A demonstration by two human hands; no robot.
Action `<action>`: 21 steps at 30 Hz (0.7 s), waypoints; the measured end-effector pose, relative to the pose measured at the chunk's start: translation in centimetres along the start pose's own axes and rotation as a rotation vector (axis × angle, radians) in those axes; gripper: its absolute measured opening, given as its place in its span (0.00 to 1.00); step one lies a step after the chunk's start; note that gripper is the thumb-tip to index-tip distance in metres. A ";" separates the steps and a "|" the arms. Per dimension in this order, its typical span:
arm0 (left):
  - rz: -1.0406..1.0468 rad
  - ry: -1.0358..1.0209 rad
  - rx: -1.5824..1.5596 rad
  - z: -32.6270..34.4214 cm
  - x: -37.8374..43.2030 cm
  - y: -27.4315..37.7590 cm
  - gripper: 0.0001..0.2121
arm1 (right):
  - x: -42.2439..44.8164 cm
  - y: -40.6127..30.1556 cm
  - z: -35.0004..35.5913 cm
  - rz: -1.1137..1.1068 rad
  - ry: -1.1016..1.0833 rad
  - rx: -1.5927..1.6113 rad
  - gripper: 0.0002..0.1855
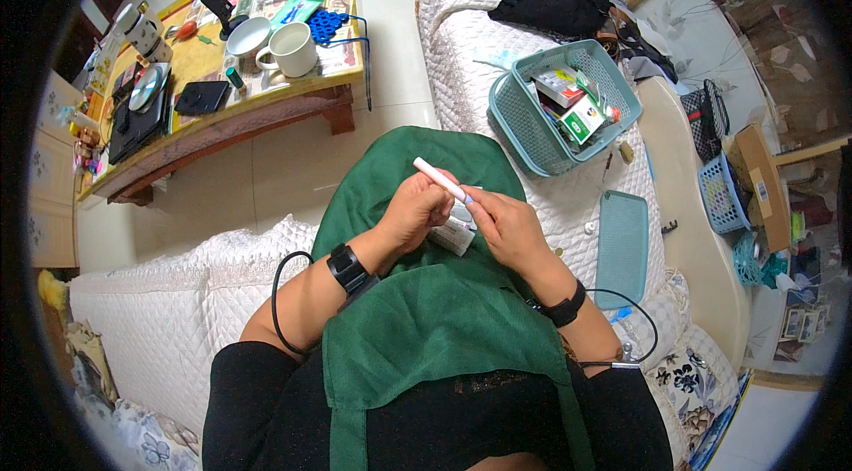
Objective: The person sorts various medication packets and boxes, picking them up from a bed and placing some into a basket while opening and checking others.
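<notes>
Above the lap of my green apron (426, 311), my left hand (418, 205) holds a slim white and pale pink pen-like stick (439, 178) near its middle. The fingers of my right hand (509, 225) are closed on the stick's bluish lower end. The stick slants, its white end pointing up and left. Under the hands lies a whitish packet with small print (454, 235), partly hidden by my left hand. To the right, on the white quilted sofa cover, stands a teal plastic basket (526, 132) with medicine boxes and other small items inside.
A teal lid (622, 251) lies on the sofa at the right, near a small white cap (590, 227). Black clothing (556, 8) lies beyond the basket. The low table (246, 108) at the left bears a white mug (293, 50), a bowl (249, 37) and discs. Cables loop beside both forearms.
</notes>
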State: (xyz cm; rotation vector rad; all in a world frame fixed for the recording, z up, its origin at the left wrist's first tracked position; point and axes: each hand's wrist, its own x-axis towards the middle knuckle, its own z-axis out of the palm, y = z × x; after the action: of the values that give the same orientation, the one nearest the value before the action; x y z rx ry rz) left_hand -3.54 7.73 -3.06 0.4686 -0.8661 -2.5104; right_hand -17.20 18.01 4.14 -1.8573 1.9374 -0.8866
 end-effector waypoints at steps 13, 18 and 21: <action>-0.036 0.003 -0.026 0.5 0.0 0.9 0.08 | 0.2 0.2 -0.2 -0.014 0.015 0.006 0.12; -0.026 0.008 -0.019 0.5 0.1 0.8 0.07 | 0.1 0.1 -0.3 -0.015 0.011 -0.016 0.12; -0.013 0.018 -0.017 0.6 0.0 0.7 0.07 | 0.0 0.2 -0.2 0.000 -0.010 -0.027 0.12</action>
State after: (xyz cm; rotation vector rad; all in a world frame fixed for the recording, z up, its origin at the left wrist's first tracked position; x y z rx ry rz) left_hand -3.59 7.50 -2.17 0.4921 -0.8367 -2.5192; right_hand -17.44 18.08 4.18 -1.8730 1.9521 -0.8535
